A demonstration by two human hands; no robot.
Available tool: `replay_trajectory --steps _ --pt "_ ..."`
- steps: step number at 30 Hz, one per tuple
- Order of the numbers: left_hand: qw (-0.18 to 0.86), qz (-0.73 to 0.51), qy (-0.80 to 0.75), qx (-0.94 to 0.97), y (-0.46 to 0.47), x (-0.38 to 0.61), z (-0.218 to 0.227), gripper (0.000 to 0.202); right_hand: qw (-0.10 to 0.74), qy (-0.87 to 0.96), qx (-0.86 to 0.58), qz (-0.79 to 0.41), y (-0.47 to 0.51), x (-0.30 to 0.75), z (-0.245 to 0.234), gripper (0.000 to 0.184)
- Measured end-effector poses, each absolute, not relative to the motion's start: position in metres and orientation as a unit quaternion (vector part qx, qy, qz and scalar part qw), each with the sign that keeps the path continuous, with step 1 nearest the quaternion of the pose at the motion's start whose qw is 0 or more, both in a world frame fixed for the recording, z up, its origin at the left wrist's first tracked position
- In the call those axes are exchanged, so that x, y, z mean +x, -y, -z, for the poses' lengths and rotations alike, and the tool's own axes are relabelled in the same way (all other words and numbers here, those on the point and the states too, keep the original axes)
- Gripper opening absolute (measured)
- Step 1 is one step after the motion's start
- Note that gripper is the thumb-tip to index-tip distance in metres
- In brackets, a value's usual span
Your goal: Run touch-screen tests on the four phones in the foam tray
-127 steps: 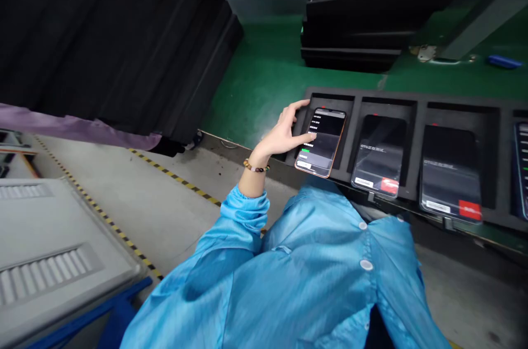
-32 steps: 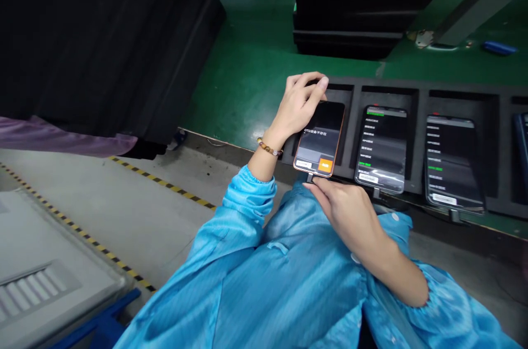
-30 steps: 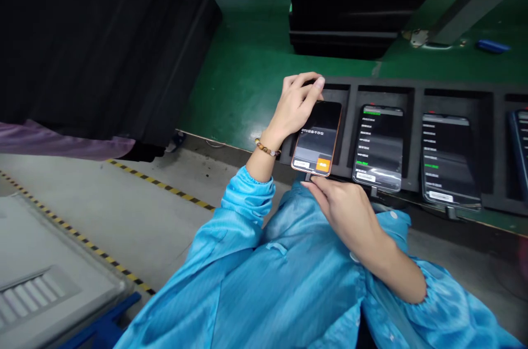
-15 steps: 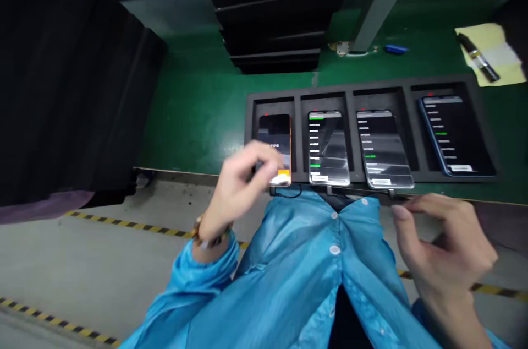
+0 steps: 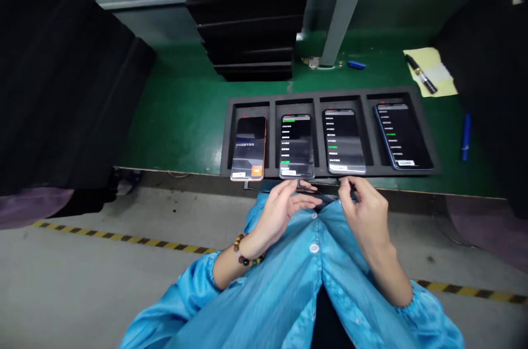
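While phones [image 5: 297, 146] lie just beyond, the left hand [image 5: 275, 213] spreads loosely, the right hand [image 5: 368, 213] curls — grip unclear.

The phones [image 5: 297, 148] have smooth, glossy, glass-like screens; the tray [image 5: 272, 137] under them is matt, like dense foam. Beneath it, the table [image 5: 181, 118] top has a soft shine. At one o'clock the post [image 5: 341, 7] looks like smooth painted metal; towards two o'clock lies creased paper [image 5: 429, 57]. At three o'clock, the pen [image 5: 466, 137] is plastic. The jacket [image 5: 284, 283] at six o'clock is silky, wrinkled cloth. At eight o'clock the floor [image 5: 103, 283] looks dull, like concrete.
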State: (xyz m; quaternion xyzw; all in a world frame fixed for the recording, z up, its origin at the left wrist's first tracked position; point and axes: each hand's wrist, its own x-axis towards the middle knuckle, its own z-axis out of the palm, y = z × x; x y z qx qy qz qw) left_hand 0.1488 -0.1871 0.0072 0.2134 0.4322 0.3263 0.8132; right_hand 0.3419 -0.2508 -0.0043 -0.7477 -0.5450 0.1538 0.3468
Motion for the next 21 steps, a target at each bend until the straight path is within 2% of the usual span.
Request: replay_trajectory --steps 6,12,15,18,21 --pt "0.751 -0.381 -0.499 0.204 0.194 0.173 -0.008 0.052 0.380 0.573 -0.686 -0.238 0.269 0.338 -0.010 0.025" --pt "0.714 -0.440 -0.505 0.204 0.210 0.182 -0.001 0.058 0.419 0.583 -0.636 -0.282 0.271 0.326 0.000 0.032" --pt "0.721 -0.388 -0.465 0.338 0.217 0.173 -0.008 0.055 0.434 0.572 -0.633 -0.290 0.269 0.323 0.008 0.040" --pt "0.678 -0.333 -0.409 0.511 0.217 0.167 -0.025 0.048 0.431 0.574 -0.606 -0.342 0.272 0.323 0.007 0.042" --pt "0.646 -0.329 -0.378 0.575 0.210 0.167 -0.042 0.031 0.434 0.556 -0.594 -0.387 0.281 0.336 -0.004 0.048"
